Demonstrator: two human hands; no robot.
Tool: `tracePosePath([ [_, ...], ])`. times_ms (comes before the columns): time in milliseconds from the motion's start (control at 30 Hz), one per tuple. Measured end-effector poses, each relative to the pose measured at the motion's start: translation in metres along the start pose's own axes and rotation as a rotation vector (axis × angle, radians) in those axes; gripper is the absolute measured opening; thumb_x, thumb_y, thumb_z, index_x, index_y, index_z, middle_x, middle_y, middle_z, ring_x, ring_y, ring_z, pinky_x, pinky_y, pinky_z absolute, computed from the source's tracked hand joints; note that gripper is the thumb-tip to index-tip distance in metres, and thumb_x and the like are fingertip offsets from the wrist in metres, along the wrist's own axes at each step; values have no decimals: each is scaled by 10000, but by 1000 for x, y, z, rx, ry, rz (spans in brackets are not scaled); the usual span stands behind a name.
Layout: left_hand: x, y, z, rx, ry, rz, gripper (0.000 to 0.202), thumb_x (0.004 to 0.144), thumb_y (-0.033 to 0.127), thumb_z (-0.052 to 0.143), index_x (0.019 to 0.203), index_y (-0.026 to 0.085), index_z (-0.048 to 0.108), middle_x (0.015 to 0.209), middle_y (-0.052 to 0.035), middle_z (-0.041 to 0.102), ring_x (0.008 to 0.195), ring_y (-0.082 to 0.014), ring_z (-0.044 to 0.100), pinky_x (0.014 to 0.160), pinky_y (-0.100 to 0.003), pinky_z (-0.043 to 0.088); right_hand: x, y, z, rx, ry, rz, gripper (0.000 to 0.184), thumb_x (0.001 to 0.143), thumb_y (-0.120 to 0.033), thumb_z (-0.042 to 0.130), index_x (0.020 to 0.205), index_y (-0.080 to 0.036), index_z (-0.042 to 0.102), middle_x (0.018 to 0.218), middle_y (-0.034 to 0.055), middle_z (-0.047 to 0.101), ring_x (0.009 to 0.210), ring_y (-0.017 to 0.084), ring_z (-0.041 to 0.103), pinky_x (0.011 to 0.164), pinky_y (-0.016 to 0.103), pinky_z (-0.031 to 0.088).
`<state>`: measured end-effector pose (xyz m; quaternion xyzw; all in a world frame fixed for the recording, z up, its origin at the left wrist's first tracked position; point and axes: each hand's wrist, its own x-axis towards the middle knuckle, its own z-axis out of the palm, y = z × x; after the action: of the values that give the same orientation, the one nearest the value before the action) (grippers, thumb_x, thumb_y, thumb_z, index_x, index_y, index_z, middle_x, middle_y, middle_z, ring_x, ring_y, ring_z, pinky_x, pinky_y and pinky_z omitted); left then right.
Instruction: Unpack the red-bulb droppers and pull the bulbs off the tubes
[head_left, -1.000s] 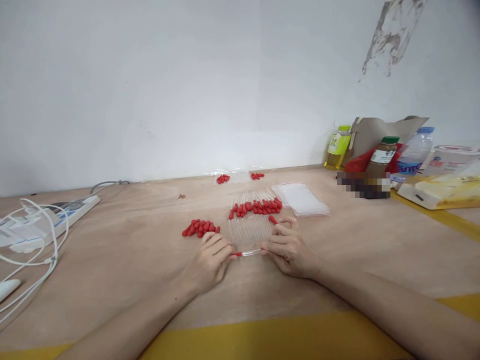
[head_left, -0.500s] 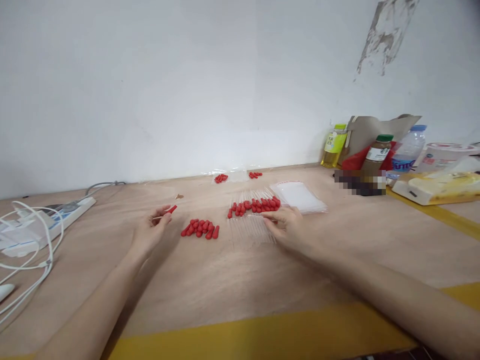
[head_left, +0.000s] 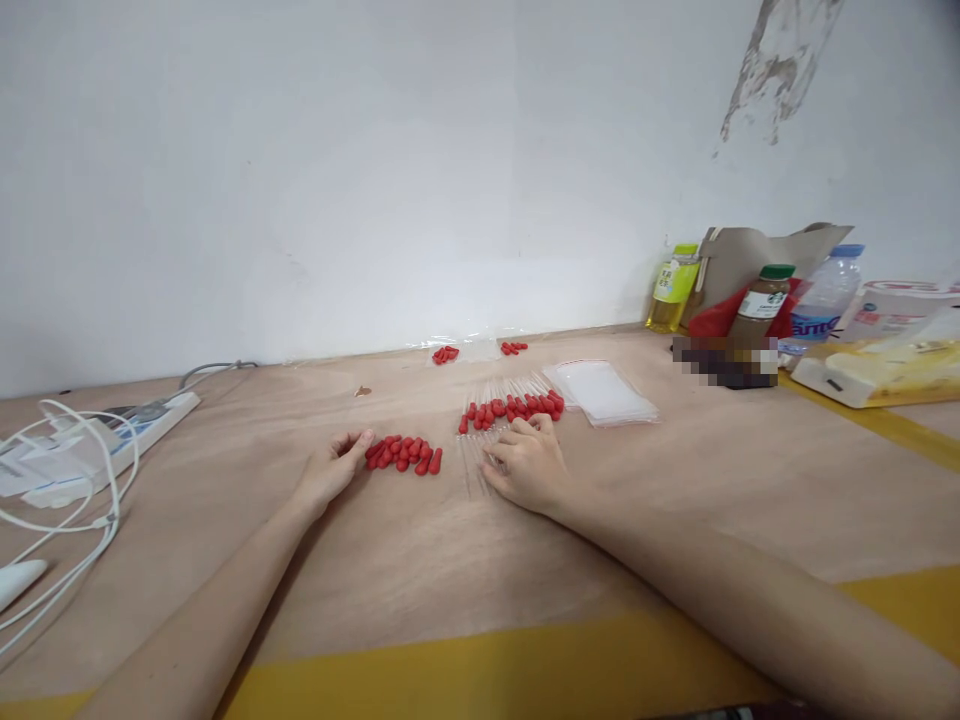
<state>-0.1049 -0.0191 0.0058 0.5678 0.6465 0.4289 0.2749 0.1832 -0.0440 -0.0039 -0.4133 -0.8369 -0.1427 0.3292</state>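
My left hand (head_left: 337,465) is closed in a pinch on a red rubber bulb (head_left: 375,448) at the left edge of a small heap of red rubber bulbs (head_left: 406,452). Its fingertips partly hide that bulb. Curled over a row of thin clear tubes (head_left: 469,468), my right hand (head_left: 529,468) has its thumb and fingers together on the tubes; the exact grip is partly hidden. Just beyond its knuckles, more thin tubes capped with red bulbs (head_left: 499,409) lie side by side, their clear ends pointing away from me.
Clear bags (head_left: 604,392) are stacked right of the tubes. Small bags with red bulbs (head_left: 445,355) lie by the wall. A power strip (head_left: 161,425) with white cables stands left. Bottles (head_left: 673,290), a paper bag (head_left: 787,250) and a tissue pack (head_left: 877,372) stand right.
My left hand has brought the red bulb right and down to the heap's edge. The right hand has moved left and nearer, now covering much of the bare tubes.
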Motion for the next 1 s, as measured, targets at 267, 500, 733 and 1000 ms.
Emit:
tracePosePath([
  [267, -3, 2, 3, 41, 69, 70, 543, 605, 667, 534, 793, 169, 637, 761, -29, 662, 755, -197, 601, 681, -263, 448, 0, -8, -5, 75, -27, 75, 345, 721, -502, 557, 591, -189, 621, 638, 24, 644, 721, 161, 477, 748, 367, 219],
  [500, 5, -7, -3, 136, 101, 109, 496, 701, 600, 478, 903, 169, 618, 832, -57, 658, 782, -205, 597, 679, -286, 451, 12, 17, -30, 164, -1, 288, 254, 811, -344, 488, 664, -220, 654, 608, -13, 648, 653, 134, 520, 736, 335, 220],
  [733, -1, 39, -3, 470, 197, 429, 292, 703, 471, 526, 809, 214, 614, 934, -51, 611, 893, -230, 540, 768, -327, 414, -8, 65, -44, 129, 77, 391, 262, 789, -306, 479, 613, -213, 649, 531, -16, 609, 575, 127, 511, 701, 315, 230],
  [1000, 7, 111, 72, 828, -256, 302, 299, 613, 513, 596, 661, 224, 653, 913, -79, 622, 942, -288, 532, 854, -415, 336, -31, 70, -37, 113, 113, 403, 253, 786, -332, 482, 643, -227, 662, 516, -18, 594, 575, 129, 507, 698, 314, 222],
])
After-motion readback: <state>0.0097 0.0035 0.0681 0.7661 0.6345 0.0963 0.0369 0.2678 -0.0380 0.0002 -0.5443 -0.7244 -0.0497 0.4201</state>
